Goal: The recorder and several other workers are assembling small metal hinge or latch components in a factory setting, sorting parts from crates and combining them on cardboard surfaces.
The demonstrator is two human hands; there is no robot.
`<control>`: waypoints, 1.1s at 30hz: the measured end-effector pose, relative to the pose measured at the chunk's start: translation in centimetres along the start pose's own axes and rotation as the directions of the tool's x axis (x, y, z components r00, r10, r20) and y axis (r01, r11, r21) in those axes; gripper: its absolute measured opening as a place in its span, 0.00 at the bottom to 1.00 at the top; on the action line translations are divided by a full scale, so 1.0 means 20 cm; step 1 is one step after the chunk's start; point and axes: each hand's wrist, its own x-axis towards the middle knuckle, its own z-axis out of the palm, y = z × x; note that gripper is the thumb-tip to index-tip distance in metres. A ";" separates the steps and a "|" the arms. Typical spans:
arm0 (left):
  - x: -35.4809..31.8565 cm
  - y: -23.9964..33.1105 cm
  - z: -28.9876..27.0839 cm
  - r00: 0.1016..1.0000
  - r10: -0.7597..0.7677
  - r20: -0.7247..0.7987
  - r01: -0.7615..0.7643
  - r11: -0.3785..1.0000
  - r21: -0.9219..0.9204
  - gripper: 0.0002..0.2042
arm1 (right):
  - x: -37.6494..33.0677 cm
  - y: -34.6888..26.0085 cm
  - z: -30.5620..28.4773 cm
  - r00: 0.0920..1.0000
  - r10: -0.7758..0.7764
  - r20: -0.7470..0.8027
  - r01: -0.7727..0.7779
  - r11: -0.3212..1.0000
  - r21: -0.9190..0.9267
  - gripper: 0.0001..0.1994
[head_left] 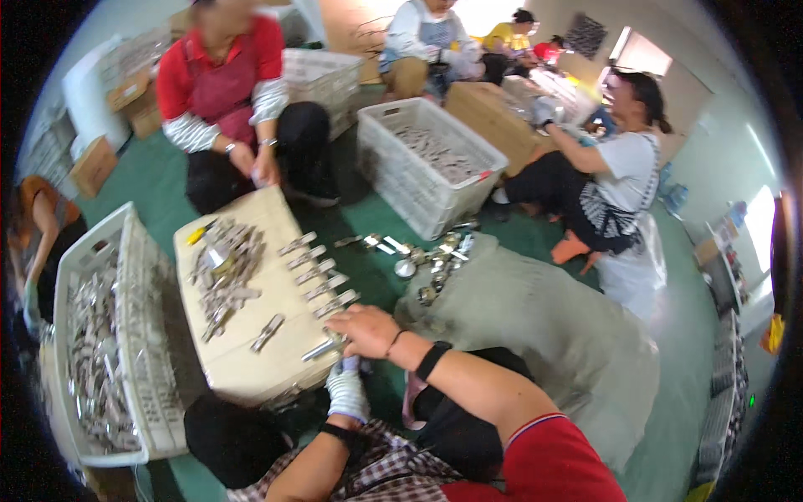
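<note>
My right hand (pixel 368 331), bare with a dark wristband, is closed on a shiny metal hinge-like part (pixel 320 348) at the near right edge of a cream-topped box (pixel 242 368). Just below it, my left hand (pixel 347 391) wears a striped white glove; its fingers look closed, and what they grip is hidden under the right hand. Beyond my right hand, several similar metal parts (pixel 316 272) lie in a row along the box's right edge. A loose pile of them (pixel 238 259) covers the far left, with a yellow-tipped tool (pixel 197 235) beside it. One single part (pixel 267 332) lies apart.
A white crate (pixel 132 335) full of metal parts stands at left. Another crate (pixel 401 180) sits beyond the box. More parts with round cups (pixel 405 268) lie by a grey-green sack (pixel 535 335) at right. A person in red (pixel 226 100) sits opposite; others work farther back.
</note>
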 end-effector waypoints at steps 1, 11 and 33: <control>-0.01 0.01 0.01 0.998 -0.059 -0.020 0.059 0.998 -0.014 0.13 | -0.02 0.01 0.00 1.000 0.002 -0.010 -0.002 1.000 -0.003 0.32; 0.00 0.02 -0.06 0.996 -0.088 0.028 0.086 0.995 0.050 0.14 | 0.02 -0.03 0.00 0.999 0.030 0.029 -0.030 1.000 -0.009 0.32; 0.00 -0.08 -0.15 0.987 -0.103 0.126 0.068 0.964 0.258 0.18 | 0.03 0.02 0.02 1.000 -0.021 0.012 0.021 1.000 0.022 0.34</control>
